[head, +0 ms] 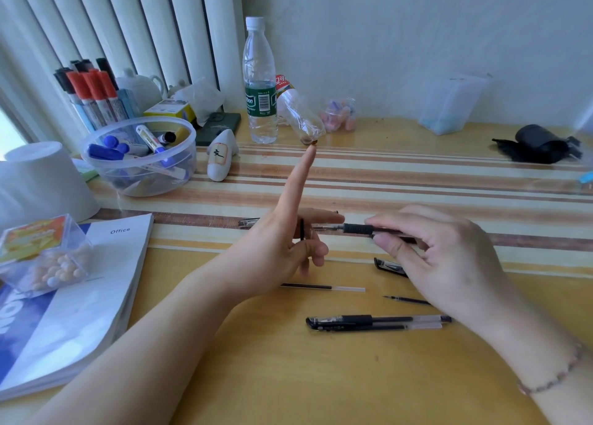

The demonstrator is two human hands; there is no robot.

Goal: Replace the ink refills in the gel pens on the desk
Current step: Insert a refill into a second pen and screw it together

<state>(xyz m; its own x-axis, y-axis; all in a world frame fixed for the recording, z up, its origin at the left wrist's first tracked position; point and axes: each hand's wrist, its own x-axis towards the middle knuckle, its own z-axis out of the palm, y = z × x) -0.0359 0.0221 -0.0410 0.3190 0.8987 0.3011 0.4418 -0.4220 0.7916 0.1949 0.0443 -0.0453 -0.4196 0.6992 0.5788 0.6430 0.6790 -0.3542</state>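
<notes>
Fingers (390, 242) of our right hand (449, 261) pinch the gel pen (359, 229) (left hand (282, 245) fingers spread) above the desk (288, 360) centre.

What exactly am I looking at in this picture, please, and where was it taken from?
This is a single picture from a camera worn on a person's head, looking down at a wooden desk. No machine is involved, only two bare hands. The right hand holds a gel pen by its barrel, tip towards the left hand, which grips a small dark part, too small to identify. On the desk lie a loose refill, a pen cap and a capped pen. A water bottle stands behind.
</notes>
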